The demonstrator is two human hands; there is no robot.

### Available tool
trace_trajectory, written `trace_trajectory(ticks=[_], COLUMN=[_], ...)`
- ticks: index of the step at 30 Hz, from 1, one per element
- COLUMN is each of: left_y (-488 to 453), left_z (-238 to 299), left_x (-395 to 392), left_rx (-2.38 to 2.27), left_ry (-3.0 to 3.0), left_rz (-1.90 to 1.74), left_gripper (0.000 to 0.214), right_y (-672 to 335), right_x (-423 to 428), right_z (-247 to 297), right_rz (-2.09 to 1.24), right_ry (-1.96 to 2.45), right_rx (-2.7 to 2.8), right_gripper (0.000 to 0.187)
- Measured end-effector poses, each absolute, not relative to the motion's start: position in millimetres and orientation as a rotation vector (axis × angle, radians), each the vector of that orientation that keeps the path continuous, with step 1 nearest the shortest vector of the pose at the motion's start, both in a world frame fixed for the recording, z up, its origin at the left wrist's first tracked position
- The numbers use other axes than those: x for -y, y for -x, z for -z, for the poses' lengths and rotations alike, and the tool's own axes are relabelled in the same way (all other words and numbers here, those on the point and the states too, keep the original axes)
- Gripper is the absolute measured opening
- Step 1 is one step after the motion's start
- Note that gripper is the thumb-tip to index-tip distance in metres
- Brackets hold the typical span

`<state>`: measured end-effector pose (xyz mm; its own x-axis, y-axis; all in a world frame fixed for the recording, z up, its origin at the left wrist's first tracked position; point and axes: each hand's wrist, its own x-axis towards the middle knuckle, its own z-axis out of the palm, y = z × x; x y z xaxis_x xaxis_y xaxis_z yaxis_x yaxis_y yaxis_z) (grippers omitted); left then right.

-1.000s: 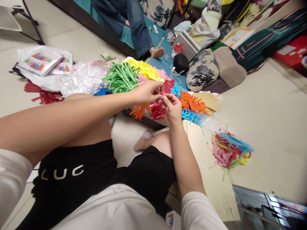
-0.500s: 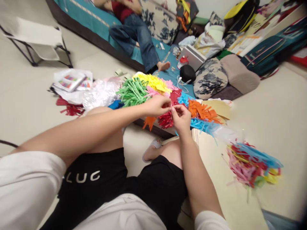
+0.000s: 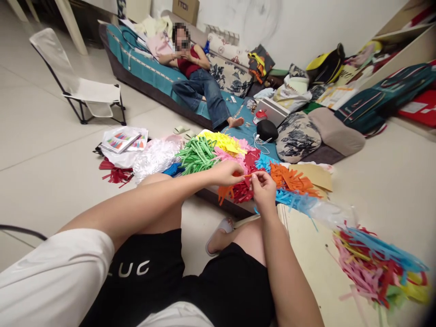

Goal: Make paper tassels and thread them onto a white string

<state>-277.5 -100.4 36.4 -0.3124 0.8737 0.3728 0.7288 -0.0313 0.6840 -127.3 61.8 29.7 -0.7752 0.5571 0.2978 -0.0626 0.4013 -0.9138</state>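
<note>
My left hand (image 3: 226, 173) and my right hand (image 3: 265, 190) meet above a heap of coloured paper fringe, each closed in a pinch. A thin orange strip (image 3: 247, 175) stretches between their fingertips. Just below the hands lies red fringe (image 3: 243, 193), with an orange tuft (image 3: 225, 194) beside it. Behind my left hand are a green fringe bundle (image 3: 197, 155) and a yellow one (image 3: 226, 142). To the right of my right hand spreads orange fringe (image 3: 294, 180), with blue fringe (image 3: 289, 198) in front of it.
White shiny fringe (image 3: 156, 156) and a printed packet (image 3: 124, 140) lie at the left. Mixed strips (image 3: 378, 263) rest on a pale board (image 3: 316, 254) at my right. Beyond, a person in jeans (image 3: 204, 91) reclines on a teal sofa (image 3: 146, 77). A folding chair (image 3: 95, 91) stands far left.
The view has tilted up, so the scene sits lower and more of the sofa and person shows. My hands are slightly farther apart, and the orange strip between them is now visible.
</note>
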Motion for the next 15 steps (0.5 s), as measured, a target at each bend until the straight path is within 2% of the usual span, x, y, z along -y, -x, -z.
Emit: trace_trajectory(ticks=[11,15], left_y=[279.2,280.7], left_z=[-34.2,-37.6], left_x=[99.9,99.2], left_rx=[-2.026,-1.933], left_ry=[-1.705,-1.733], left_rz=[-1.222,-1.284], left_gripper=[0.034,0.029], right_y=[125.5,124.6], right_x=[-67.2,-70.7], right_z=[-34.6,-35.5], right_rz=[-1.411,-1.417], right_ry=[0.417,0.419], right_rx=[2.177,2.168], right_gripper=[0.049,0.049])
